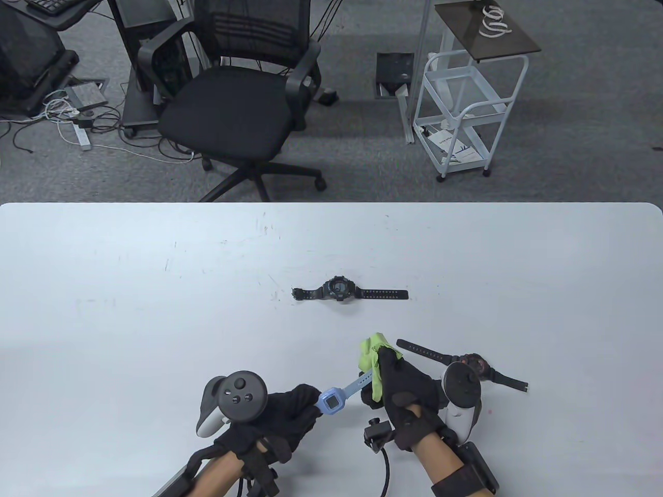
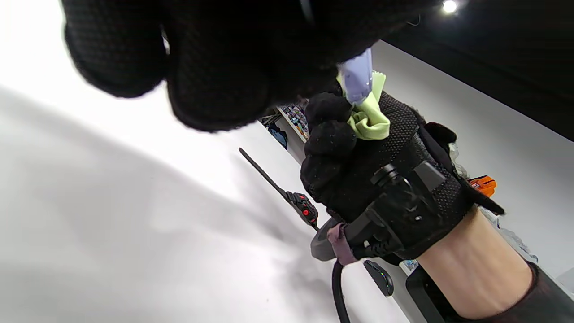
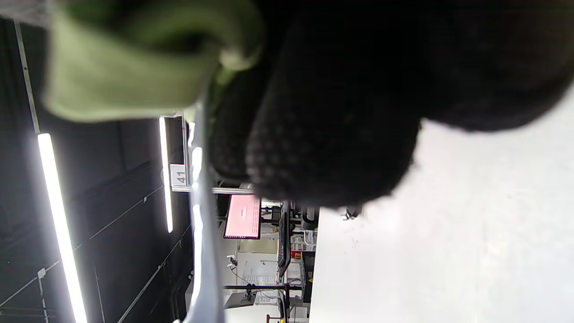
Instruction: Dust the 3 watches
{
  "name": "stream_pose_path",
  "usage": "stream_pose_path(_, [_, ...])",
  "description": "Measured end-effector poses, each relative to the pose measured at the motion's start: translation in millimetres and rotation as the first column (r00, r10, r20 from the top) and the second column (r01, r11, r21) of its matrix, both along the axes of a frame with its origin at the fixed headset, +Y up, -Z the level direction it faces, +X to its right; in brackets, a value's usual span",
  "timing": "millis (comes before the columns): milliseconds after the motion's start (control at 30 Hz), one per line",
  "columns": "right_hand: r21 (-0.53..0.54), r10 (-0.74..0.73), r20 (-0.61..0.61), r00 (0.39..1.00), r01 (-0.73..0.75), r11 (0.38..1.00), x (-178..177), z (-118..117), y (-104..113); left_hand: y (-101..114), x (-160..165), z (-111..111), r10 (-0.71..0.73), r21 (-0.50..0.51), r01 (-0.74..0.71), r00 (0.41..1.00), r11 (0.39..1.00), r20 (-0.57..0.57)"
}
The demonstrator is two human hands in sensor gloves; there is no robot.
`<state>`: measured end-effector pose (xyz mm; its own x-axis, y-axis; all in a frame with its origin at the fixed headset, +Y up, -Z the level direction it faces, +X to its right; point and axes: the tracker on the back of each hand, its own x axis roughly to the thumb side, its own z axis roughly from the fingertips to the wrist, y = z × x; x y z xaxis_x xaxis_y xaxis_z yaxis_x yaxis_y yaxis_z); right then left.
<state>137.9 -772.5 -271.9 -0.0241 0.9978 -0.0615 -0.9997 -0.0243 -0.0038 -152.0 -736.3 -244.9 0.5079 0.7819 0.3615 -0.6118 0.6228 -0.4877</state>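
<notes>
Near the table's front edge, the blue watch (image 1: pixel 330 400) was gripped by the left hand (image 1: pixel 282 414) while its strap was wiped with the green cloth (image 1: pixel 374 357) pinched in the right hand (image 1: pixel 406 391). Two black watches, one at mid-table (image 1: pixel 339 290) and one beside the right hand (image 1: pixel 474 362), lay flat; whether either had been dusted could not be told.

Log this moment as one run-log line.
left hand: holds blue watch | right hand: rubs green cloth on its strap | two black watches: flat on table
</notes>
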Motion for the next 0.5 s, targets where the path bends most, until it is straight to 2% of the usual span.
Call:
stream_pose_path(100, [0.000, 0.040, 0.000, 0.999, -0.040, 0.999, -0.5, 0.0, 1.5, 0.0, -0.8, -0.1, -0.007, 0.000, 0.007, 1.000, 1.000, -0.003])
stream_pose_path(500, [0.013, 0.006, 0.021, 1.000, -0.006, 1.000, 1.3, 0.3, 2.0, 0.8, -1.6, -0.5, 0.003, 0.002, -0.003, 1.000, 1.000, -0.006])
